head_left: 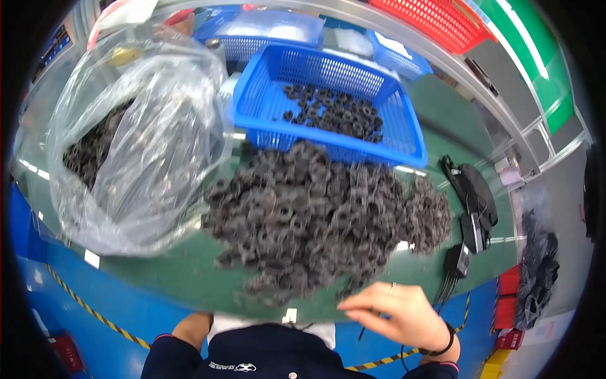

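A big heap of small dark grey ring-shaped parts (315,215) lies on the green table (170,271) in front of me. My right hand (398,309) rests at the table's near edge just below the heap, fingers together and pointing left, a ring on one finger; I cannot tell whether it holds a part. My left hand (192,328) is low at the table's near edge, mostly hidden behind it. A blue plastic basket (252,95) behind the heap holds more of the same parts (334,110).
A large clear plastic bag (139,139) with dark parts inside stands at the left. Black devices with cables (470,208) lie at the right. More blue baskets (391,54) and a red basket (435,19) sit at the back. The floor is blue.
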Tool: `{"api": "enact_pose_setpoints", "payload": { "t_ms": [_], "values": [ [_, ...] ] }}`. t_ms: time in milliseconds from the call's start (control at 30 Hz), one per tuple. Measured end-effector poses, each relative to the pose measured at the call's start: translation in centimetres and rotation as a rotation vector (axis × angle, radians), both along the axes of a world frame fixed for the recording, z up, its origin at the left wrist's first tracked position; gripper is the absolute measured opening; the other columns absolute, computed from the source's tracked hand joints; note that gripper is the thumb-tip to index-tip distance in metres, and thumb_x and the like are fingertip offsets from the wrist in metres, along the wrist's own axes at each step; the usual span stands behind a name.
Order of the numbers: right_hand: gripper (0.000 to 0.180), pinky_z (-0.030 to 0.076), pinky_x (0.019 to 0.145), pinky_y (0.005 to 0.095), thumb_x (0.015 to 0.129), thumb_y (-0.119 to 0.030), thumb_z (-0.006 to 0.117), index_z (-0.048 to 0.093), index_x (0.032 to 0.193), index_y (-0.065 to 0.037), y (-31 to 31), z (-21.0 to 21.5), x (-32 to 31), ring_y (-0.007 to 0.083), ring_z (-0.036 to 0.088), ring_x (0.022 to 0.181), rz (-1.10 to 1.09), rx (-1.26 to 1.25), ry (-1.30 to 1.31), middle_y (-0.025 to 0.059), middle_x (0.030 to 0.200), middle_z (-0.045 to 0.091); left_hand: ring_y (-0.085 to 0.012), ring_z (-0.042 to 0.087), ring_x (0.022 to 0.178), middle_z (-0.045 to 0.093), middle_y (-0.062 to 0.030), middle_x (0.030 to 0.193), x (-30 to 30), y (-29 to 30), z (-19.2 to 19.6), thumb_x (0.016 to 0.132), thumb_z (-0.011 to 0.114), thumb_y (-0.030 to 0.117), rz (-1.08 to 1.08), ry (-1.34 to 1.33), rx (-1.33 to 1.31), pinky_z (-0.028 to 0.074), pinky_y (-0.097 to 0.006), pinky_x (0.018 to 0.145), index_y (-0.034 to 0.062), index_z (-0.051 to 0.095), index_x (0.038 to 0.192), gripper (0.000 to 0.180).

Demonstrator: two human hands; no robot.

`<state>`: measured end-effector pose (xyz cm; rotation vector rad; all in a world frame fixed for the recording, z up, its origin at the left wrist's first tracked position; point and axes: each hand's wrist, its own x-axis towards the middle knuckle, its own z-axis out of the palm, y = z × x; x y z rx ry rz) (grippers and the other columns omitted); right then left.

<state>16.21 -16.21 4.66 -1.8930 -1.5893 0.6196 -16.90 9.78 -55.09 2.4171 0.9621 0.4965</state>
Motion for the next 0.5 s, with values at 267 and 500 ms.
{"api": "enact_pose_setpoints", "payload": {
  "t_ms": [267,500],
  "values": [
    [0.015,0.045,0.057,0.0225,0.076,-0.010,0.058,0.061,0.091,-0.008,4.6,2.1,4.8,0.0140,0.058,0.066,-0.202,-0.238,0.281,0.0037,0.079,0.060,-0.0417,0.050,0.078,0.055,-0.0230,0.086,15.8,10.5,4.1,0.078,0.047,0.017,-0.035,-0.074,0.045,0.042,-0.043,0.070,0.0021,0.054,0.094,0.023],
    [0.015,0.046,0.061,0.0248,0.076,-0.009,0.058,0.061,0.090,-0.006,2.6,0.3,3.0,0.0180,0.058,0.070,-0.119,-0.130,0.202,0.0065,0.079,0.059,-0.0415,0.050,0.079,0.055,-0.0229,0.087,12.4,10.3,10.1,0.078,0.047,0.017,-0.099,0.024,0.076,0.042,-0.043,0.070,0.0020,0.054,0.095,0.023]
  ]
}}
